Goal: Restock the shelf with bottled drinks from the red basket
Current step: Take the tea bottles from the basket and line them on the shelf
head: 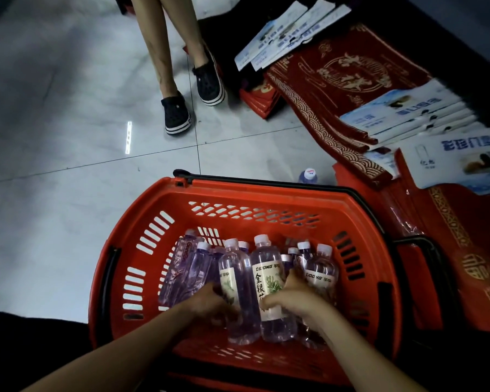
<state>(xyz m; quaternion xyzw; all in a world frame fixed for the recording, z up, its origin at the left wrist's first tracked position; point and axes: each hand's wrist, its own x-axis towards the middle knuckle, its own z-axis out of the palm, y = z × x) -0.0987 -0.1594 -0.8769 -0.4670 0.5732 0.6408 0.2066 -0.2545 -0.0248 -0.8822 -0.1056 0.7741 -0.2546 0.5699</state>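
The red basket (159,219) sits on the floor right below me, holding several clear bottled drinks with white caps. My left hand (207,304) is wrapped around one labelled bottle (235,275) in the middle. My right hand (292,295) grips the neighbouring labelled bottle (266,267). More bottles stand to the right (321,268), and thinner ones lie at the left (187,264). No shelf is in view.
A person's legs in black shoes (178,114) stand on the tiled floor beyond the basket. Red mats (337,80) and stacked white packages (402,114) lie at the right. One capped bottle (309,175) stands just behind the basket's far rim.
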